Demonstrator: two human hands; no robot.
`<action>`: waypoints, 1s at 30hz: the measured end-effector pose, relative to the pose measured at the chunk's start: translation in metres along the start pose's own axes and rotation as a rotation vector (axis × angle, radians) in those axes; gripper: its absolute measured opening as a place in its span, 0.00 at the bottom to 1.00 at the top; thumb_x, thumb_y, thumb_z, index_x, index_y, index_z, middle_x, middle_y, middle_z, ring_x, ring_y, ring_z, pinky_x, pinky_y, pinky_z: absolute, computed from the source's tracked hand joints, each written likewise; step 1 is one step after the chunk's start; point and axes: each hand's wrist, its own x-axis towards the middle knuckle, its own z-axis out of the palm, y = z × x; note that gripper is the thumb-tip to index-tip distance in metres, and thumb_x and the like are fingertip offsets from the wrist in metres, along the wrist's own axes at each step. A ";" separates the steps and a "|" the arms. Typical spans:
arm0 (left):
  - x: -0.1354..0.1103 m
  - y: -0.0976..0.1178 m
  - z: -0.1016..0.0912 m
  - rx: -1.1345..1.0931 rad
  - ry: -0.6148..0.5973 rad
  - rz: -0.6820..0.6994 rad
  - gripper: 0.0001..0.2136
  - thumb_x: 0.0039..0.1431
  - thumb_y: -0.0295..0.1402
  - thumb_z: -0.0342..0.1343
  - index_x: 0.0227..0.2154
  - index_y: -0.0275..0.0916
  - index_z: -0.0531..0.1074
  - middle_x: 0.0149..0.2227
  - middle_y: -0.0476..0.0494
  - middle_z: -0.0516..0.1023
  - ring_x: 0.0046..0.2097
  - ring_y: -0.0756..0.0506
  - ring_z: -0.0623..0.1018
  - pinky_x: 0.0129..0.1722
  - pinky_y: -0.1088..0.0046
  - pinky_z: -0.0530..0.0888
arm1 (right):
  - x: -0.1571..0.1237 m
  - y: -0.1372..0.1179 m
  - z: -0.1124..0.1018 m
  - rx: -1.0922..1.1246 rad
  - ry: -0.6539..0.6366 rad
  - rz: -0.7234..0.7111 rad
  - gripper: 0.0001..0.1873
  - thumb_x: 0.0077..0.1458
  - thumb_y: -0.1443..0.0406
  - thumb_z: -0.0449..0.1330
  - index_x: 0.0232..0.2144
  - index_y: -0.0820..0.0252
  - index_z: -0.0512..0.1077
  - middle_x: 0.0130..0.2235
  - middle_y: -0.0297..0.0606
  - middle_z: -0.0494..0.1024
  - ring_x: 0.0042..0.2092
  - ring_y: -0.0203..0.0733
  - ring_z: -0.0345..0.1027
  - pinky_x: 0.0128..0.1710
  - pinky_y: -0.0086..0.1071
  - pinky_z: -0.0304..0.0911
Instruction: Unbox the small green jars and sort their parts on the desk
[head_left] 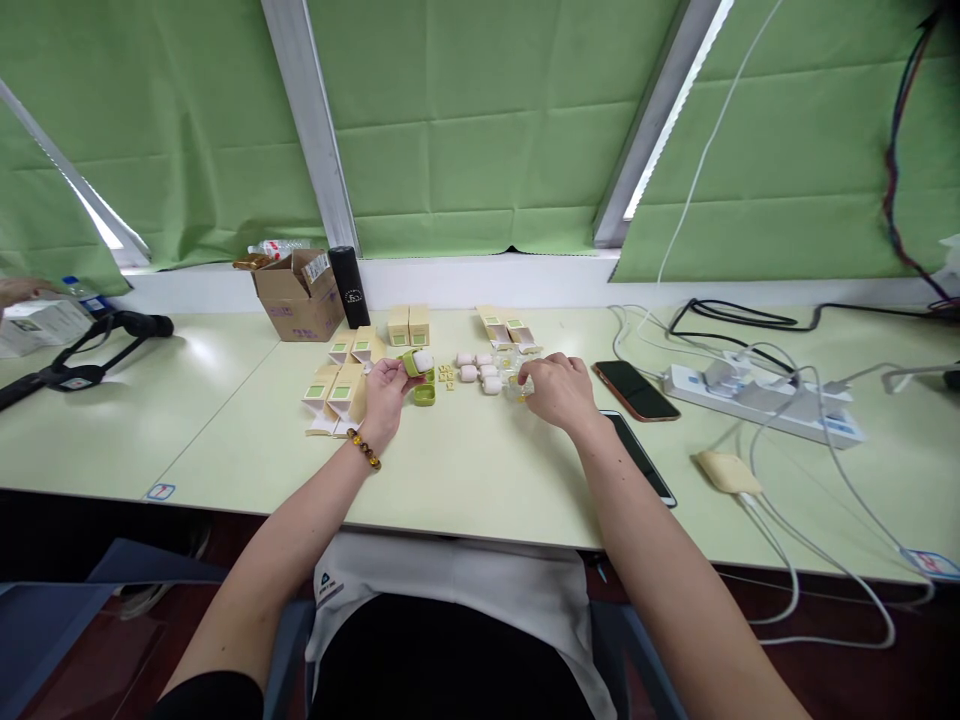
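Note:
My left hand (384, 395) is closed on a small green case with a white piece (418, 362) in it, held just above the pale green table (465, 470). A green lid (424, 393) lies on the table under it. My right hand (556, 390) is curled over a small clear wrapper (523, 386) beside several small white pieces (480, 368). Small cream boxes with green labels (341, 385) lie left of my left hand; more (409, 325) stand behind.
A brown carton (300, 297) and a black flask (349, 287) stand at the back left. Two phones (636, 390) lie right of my right hand. A power strip (765, 400) with white cables fills the right side. Another person's hand (19, 290) shows at far left.

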 end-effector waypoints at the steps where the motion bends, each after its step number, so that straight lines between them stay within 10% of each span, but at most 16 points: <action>1: 0.000 0.000 0.000 0.003 0.003 -0.001 0.15 0.56 0.35 0.70 0.35 0.38 0.68 0.34 0.45 0.83 0.37 0.45 0.85 0.45 0.61 0.84 | 0.000 0.003 -0.002 0.004 0.005 0.014 0.21 0.47 0.75 0.61 0.44 0.55 0.78 0.50 0.41 0.83 0.56 0.53 0.67 0.53 0.42 0.54; 14: 0.000 0.000 -0.001 0.003 0.010 0.000 0.16 0.55 0.36 0.70 0.35 0.39 0.67 0.34 0.45 0.83 0.38 0.43 0.86 0.46 0.59 0.84 | -0.001 0.019 -0.005 -0.044 -0.162 0.184 0.25 0.58 0.70 0.57 0.58 0.58 0.68 0.55 0.51 0.73 0.53 0.54 0.72 0.52 0.44 0.58; 20: -0.002 0.002 0.001 0.004 -0.026 -0.007 0.17 0.54 0.39 0.72 0.34 0.39 0.68 0.34 0.45 0.83 0.37 0.44 0.85 0.46 0.60 0.84 | -0.003 0.010 -0.013 0.016 0.064 0.203 0.25 0.55 0.68 0.62 0.56 0.60 0.70 0.55 0.55 0.73 0.55 0.60 0.70 0.53 0.46 0.59; 25: -0.007 0.003 0.005 0.000 -0.125 -0.092 0.19 0.52 0.38 0.73 0.34 0.39 0.67 0.35 0.45 0.83 0.35 0.45 0.85 0.43 0.62 0.83 | -0.003 -0.036 -0.003 0.561 0.330 -0.140 0.25 0.57 0.63 0.64 0.57 0.56 0.68 0.58 0.50 0.74 0.58 0.59 0.67 0.59 0.50 0.60; 30: -0.016 0.004 0.009 -0.020 -0.299 -0.183 0.19 0.48 0.38 0.75 0.33 0.38 0.70 0.33 0.46 0.81 0.34 0.47 0.83 0.39 0.68 0.81 | -0.010 -0.090 0.022 1.135 0.300 -0.274 0.26 0.57 0.59 0.67 0.56 0.50 0.68 0.59 0.44 0.76 0.59 0.53 0.69 0.56 0.47 0.65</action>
